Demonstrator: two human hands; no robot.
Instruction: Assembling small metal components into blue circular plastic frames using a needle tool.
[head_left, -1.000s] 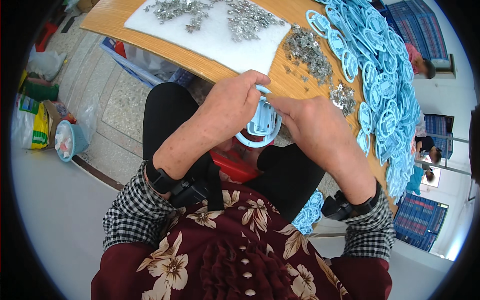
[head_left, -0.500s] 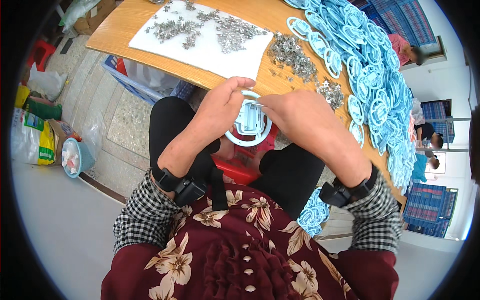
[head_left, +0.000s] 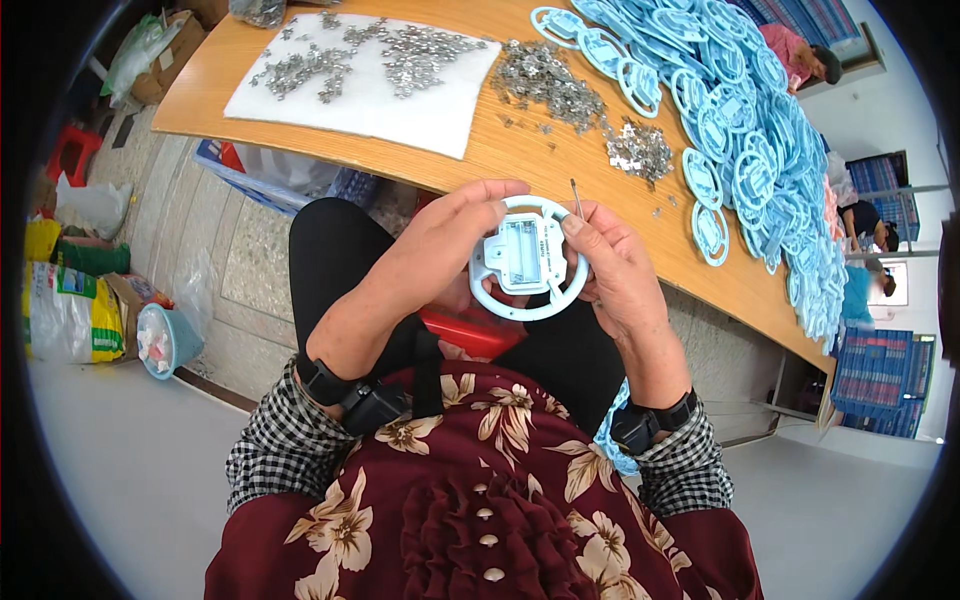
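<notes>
A light blue plastic toy steering wheel (head_left: 493,262) is between my two hands above my lap. Its face toward me has a boxy, open compartment in the middle, like a battery compartment. My left hand (head_left: 432,240) grips the wheel's left rim, thumb at the top and the other fingers mostly behind. On the opposite rim, my right hand (head_left: 622,275) is closed, its thumb pressed on the front. A slim metal tool (head_left: 577,198) sticks up from the right fingers; its lower part is hidden.
Small metal pieces lie on a white sheet (head_left: 350,115) and in piles (head_left: 545,85) on the wooden table (head_left: 540,170). A large heap of blue wheels (head_left: 740,130) covers its right side. A blue crate (head_left: 240,180) stands below, and a bucket (head_left: 168,340) sits left. Other people are far right.
The steering wheel has turned and shifted slightly right, showing its open compartment more fully. My right hand has moved from above the wheel to its right rim, with the metal tool now pointing up.
</notes>
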